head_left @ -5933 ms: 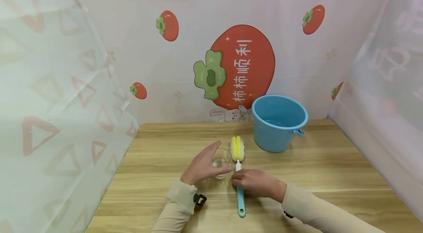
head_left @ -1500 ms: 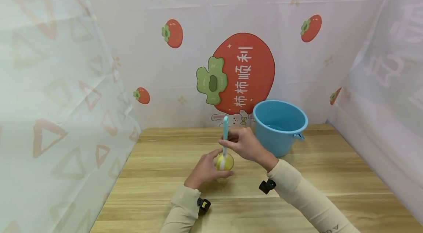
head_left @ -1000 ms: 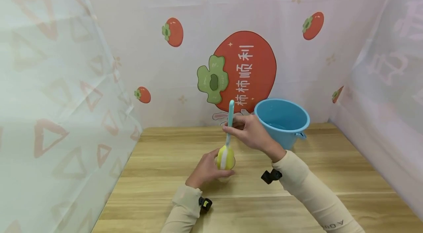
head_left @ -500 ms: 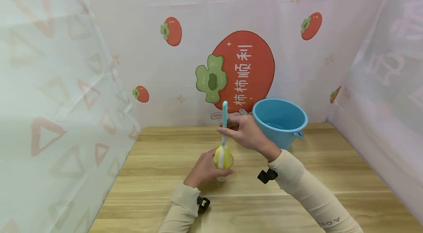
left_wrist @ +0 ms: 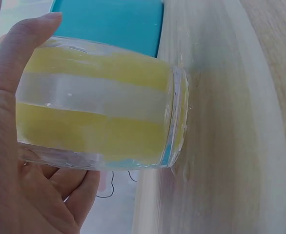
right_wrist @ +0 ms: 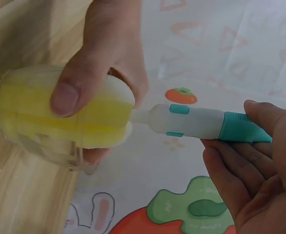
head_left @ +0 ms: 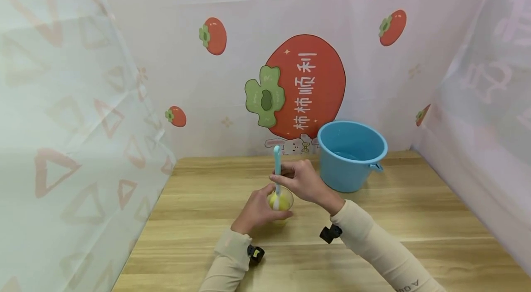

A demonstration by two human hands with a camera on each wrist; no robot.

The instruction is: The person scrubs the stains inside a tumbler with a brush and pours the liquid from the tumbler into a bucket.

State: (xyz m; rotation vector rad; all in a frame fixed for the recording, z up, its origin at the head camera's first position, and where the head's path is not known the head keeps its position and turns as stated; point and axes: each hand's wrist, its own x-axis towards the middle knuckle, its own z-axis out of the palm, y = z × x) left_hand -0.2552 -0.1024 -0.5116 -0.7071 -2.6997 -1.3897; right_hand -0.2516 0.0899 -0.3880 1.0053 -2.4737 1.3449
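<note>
A clear glass stands upright on the wooden table, with my left hand wrapped round its side. The left thumb lies along the glass wall in the right wrist view. Inside the glass sits the yellow and white sponge head of a cup brush, nearly filling it. My right hand pinches the brush's teal handle, which rises upright above the glass. In the right wrist view, the white neck shows between the sponge and my right fingers.
Behind and to the right stands a light blue bucket with a handle lug at its side, close to my right forearm. A printed cloth backdrop rises at the table's back edge, with cloth walls at both sides.
The brush lay on the table at first, with my right hand at its handle. It then went into the glass, rose partway, and is now pushed down deeper. The left hand stays at the glass.
</note>
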